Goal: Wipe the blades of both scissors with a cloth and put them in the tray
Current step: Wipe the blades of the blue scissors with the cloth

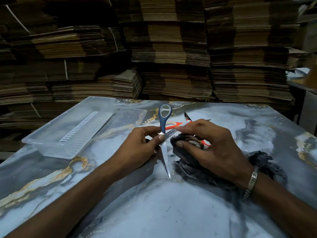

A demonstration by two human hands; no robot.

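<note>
My left hand (142,145) grips the blue-handled scissors (164,121) near the pivot; they are spread open, one handle loop pointing up and away, one blade (166,158) pointing down towards me. My right hand (207,145) holds a dark cloth (192,162) bunched under its fingers, and its fingertips pinch the other blade near the pivot. The orange-handled scissors (171,125) lie on the table behind my hands, partly hidden, dark blades pointing right. The clear plastic tray (51,134) stands at the left and holds no scissors.
The marbled blue-grey table (154,203) reaches to its far edge just behind the tray. Tall stacks of flattened cardboard (171,48) fill the background. More of the dark cloth trails on the table by my right wrist, which wears a metal bracelet (252,182).
</note>
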